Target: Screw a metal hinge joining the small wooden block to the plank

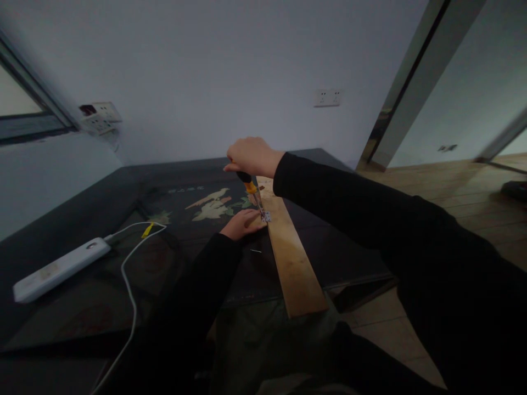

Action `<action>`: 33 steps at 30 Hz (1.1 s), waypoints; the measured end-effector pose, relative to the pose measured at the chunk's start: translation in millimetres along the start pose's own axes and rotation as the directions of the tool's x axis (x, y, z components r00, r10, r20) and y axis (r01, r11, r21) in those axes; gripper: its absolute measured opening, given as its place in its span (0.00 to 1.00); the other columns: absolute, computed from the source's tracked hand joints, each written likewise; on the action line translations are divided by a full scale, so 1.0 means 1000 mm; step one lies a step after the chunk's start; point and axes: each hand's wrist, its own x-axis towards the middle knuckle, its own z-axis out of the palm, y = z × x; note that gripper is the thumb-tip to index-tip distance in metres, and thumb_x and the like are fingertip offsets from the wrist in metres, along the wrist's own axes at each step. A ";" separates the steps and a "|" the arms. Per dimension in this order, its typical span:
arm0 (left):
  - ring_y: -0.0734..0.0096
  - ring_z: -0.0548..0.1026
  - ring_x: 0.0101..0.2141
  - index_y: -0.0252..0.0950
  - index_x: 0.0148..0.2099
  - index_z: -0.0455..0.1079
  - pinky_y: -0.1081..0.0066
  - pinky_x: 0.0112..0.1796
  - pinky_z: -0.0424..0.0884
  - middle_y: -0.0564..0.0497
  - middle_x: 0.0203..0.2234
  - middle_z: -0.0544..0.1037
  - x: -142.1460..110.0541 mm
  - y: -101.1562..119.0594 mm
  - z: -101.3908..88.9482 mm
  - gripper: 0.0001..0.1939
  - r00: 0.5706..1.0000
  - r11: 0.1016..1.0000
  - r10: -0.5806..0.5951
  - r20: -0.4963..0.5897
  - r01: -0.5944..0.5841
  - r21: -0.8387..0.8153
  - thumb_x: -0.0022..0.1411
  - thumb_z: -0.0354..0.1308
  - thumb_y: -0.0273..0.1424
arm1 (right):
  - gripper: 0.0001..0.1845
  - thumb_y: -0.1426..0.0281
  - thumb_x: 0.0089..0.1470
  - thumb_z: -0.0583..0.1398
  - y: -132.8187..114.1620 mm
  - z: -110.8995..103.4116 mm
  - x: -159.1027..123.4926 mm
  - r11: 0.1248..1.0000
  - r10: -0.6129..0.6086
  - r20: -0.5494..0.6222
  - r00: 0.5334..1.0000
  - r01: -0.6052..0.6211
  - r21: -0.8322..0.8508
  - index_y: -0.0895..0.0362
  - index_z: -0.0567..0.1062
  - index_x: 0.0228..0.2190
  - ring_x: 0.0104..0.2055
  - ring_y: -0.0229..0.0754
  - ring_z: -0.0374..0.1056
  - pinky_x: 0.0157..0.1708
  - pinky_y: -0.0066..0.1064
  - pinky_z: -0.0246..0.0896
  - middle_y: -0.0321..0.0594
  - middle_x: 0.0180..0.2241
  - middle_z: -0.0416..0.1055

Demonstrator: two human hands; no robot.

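My right hand point(252, 156) is closed around the black and yellow handle of a screwdriver point(249, 185). Its shaft slants down to a small metal hinge point(267, 216), and the tip meets the hinge's left part. Below, my left hand point(244, 224) grips a small light wooden piece point(258, 224) beside the hinge, with its fingertips close to the screwdriver tip; most of that piece is hidden under the fingers. The hinge lies against the left edge of a long wooden board point(294, 258), which overhangs the table's front edge. A thin screw-like metal piece point(256, 250) lies nearer to me.
The dark table point(173, 258) bears a painted flower and bird pattern. On the left lies a white power strip point(61, 270) with a white cable point(128, 280) and a yellow tag point(147, 230). Behind stands a wall with a socket point(328, 98).
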 end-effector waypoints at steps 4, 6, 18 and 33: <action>0.55 0.72 0.52 0.37 0.58 0.69 0.58 0.54 0.68 0.42 0.51 0.75 0.000 -0.002 0.001 0.27 1.000 1.000 0.001 0.010 -0.001 0.004 0.59 0.61 0.42 | 0.20 0.64 0.55 0.62 0.001 -0.007 0.000 0.994 -0.022 0.077 0.997 0.013 0.111 0.65 0.76 0.45 0.37 0.42 0.71 0.38 0.33 0.61 0.51 0.39 0.76; 0.55 0.72 0.52 0.37 0.57 0.69 0.58 0.54 0.68 0.43 0.51 0.75 -0.001 -0.003 0.002 0.26 1.000 1.000 0.001 0.011 -0.001 0.003 0.59 0.60 0.42 | 0.19 0.69 0.54 0.62 0.000 -0.013 -0.001 0.980 -0.095 0.157 0.983 0.065 0.187 0.64 0.76 0.47 0.32 0.36 0.69 0.36 0.31 0.61 0.48 0.39 0.76; 0.54 0.72 0.51 0.35 0.57 0.70 0.57 0.54 0.68 0.40 0.51 0.75 0.001 0.003 -0.002 0.27 1.000 1.000 -0.014 0.010 0.014 -0.006 0.58 0.61 0.43 | 0.16 0.66 0.59 0.58 -0.009 0.007 -0.001 0.994 0.037 -0.146 0.989 -0.052 -0.099 0.61 0.76 0.45 0.48 0.49 0.67 0.43 0.34 0.57 0.52 0.47 0.73; 0.55 0.72 0.52 0.36 0.57 0.70 0.57 0.54 0.67 0.42 0.51 0.74 -0.001 -0.003 0.001 0.27 1.000 0.999 -0.009 0.009 0.010 -0.038 0.59 0.60 0.43 | 0.20 0.70 0.51 0.64 -0.001 -0.024 -0.001 0.978 -0.081 0.298 0.951 0.017 0.210 0.63 0.77 0.47 0.32 0.36 0.70 0.36 0.31 0.63 0.46 0.39 0.76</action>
